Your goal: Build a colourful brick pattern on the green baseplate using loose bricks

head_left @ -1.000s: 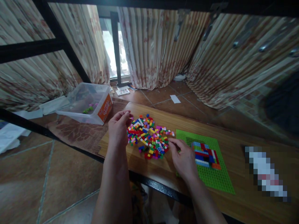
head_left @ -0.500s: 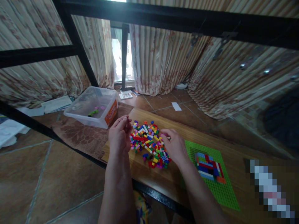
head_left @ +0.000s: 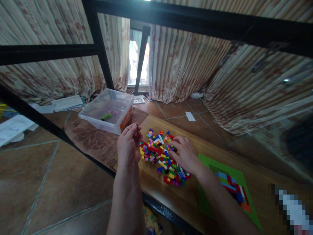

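Your left hand (head_left: 129,142) is near the centre of the frame, at the left edge of the loose brick pile (head_left: 162,163), its fingers curled in and the tips drawn together; you cannot tell from here whether a small brick is pinched between them. Your right hand (head_left: 184,153), right of centre, reaches palm down over the pile's right side, thumb parted from loosely bent fingers, with no brick visibly gripped; whether its tips touch the bricks is unclear. The multicoloured pile spreads across the middle of the wooden tabletop (head_left: 151,178). At lower right, partly behind your right forearm, lies the green baseplate (head_left: 205,195), bearing a patch of joined bricks (head_left: 232,187). Left of centre, a clear plastic box (head_left: 107,126) with a few green and pink pieces (head_left: 109,114) inside sits on a brown mat (head_left: 97,140).
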The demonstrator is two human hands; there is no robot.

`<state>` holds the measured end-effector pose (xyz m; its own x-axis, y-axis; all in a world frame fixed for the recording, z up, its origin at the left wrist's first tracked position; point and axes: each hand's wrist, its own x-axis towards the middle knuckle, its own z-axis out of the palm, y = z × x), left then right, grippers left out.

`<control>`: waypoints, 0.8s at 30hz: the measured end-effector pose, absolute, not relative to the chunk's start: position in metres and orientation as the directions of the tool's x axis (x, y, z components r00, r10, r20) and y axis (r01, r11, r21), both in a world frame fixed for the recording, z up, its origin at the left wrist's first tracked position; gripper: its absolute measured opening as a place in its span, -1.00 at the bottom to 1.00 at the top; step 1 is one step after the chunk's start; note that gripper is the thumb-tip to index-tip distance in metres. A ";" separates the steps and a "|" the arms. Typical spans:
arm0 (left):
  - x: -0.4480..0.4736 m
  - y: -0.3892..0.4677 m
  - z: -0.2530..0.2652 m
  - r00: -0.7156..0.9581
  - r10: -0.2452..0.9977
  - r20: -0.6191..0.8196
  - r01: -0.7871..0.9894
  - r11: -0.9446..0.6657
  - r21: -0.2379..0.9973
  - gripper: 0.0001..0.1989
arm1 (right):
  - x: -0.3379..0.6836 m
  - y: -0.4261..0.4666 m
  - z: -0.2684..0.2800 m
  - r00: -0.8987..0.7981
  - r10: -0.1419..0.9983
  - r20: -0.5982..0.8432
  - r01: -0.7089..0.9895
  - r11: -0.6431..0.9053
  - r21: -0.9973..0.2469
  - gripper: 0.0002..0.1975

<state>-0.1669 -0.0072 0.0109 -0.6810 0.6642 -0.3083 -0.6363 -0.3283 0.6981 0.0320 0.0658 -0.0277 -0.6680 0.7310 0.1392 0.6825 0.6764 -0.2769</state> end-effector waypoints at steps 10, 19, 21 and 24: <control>-0.170 -0.010 0.010 -0.689 0.655 -0.309 -0.641 -0.352 0.682 -0.70 | 0.011 0.077 -0.011 -0.699 0.693 0.177 0.624 0.712 -0.322 -0.77; -0.176 -0.010 0.010 -0.707 0.634 -0.313 -0.635 -0.375 0.676 -0.71 | -0.009 0.076 -0.025 -0.792 0.595 0.137 0.561 0.798 -0.219 -0.69; -0.177 -0.010 0.009 -0.708 0.631 -0.317 -0.638 -0.379 0.671 -0.71 | 0.004 0.075 -0.022 -0.798 0.590 0.123 0.559 0.801 -0.212 -0.71; -0.177 -0.011 0.009 -0.706 0.632 -0.318 -0.642 -0.383 0.664 -0.73 | 0.022 0.074 -0.016 -0.804 0.585 0.103 0.557 0.804 -0.209 -0.73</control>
<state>-0.1774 -0.0114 0.0092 -0.7062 0.6323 -0.3184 -0.6425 -0.3834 0.6635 0.0224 0.0738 -0.0164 -0.8044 0.5850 0.1035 0.5574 0.8035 -0.2089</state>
